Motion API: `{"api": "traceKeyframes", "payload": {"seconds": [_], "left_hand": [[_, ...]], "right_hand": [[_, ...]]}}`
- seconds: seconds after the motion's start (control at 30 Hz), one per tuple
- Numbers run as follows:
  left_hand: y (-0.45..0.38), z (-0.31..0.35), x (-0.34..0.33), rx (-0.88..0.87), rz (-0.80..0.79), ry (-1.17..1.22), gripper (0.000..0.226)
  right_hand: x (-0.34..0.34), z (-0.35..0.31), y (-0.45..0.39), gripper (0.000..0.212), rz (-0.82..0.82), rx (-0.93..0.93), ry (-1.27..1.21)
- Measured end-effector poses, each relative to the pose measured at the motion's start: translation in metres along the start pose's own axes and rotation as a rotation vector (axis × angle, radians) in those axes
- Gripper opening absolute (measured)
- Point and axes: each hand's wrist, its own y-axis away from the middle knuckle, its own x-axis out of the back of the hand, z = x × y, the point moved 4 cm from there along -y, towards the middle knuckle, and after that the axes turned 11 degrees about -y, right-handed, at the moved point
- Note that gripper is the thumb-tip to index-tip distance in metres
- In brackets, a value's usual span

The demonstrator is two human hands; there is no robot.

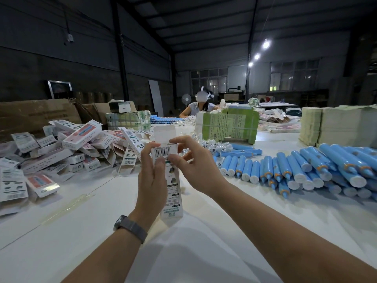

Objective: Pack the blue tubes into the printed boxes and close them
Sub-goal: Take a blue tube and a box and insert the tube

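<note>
Head cam: left hand [152, 176] grips the printed box [170, 180] upright between both hands, right hand [190, 162] pinching near its top, the flap [164, 133] standing open. Blue tubes [302, 170] piled off to the right hand's side. Risk imo: rushing the tuck creases that flap.

Counted in view: two hands, the left hand [152, 172] and the right hand [195, 164], with one printed box [170, 180] between them, its top flap open. One wristwatch [130, 225]. One heap of finished boxes [61, 148] at left, too many and too overlapped to count. One pile of blue tubes [306, 170] at right, several dozen, exact number not determinable. One seated person [201, 107] opposite. One standing fan [186, 99]. Three ceiling lamps [257, 56] lit.
</note>
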Motion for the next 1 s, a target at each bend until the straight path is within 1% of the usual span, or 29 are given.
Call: {"api": "traceKeyframes", "payload": {"seconds": [0.1,0.33,0.5,0.6,0.7,0.77,0.8,1.0], "left_hand": [[0.002,-0.002,-0.001,-0.01,-0.005,0.013,0.034],[0.004,-0.003,-0.002,-0.033,-0.019,0.059,0.032],[0.004,-0.006,-0.003,-0.022,-0.015,0.059,0.032],[0.004,-0.009,-0.005,-0.004,-0.028,0.056,0.034],[0.005,-0.008,-0.006,-0.007,-0.035,0.079,0.035],[0.006,-0.007,-0.006,-0.017,-0.032,0.081,0.037],[0.006,-0.008,-0.006,-0.017,-0.027,0.078,0.038],[0.004,-0.013,-0.004,0.014,-0.009,0.061,0.048]], "right_hand": [[0.0,-0.003,0.0,0.016,-0.008,0.003,-0.011],[-0.002,-0.005,0.0,0.017,0.026,0.039,-0.02],[0.0,-0.011,-0.001,0.02,0.01,0.072,-0.065],[0.0,-0.012,0.0,0.03,0.021,0.065,-0.085],[0.0,-0.012,0.0,0.051,0.025,0.043,-0.104],[0.001,-0.012,-0.001,0.061,0.022,0.047,-0.061],[0.001,-0.012,-0.001,0.06,0.02,0.056,-0.033],[-0.001,-0.013,-0.002,0.028,0.009,0.105,0.04]]}}
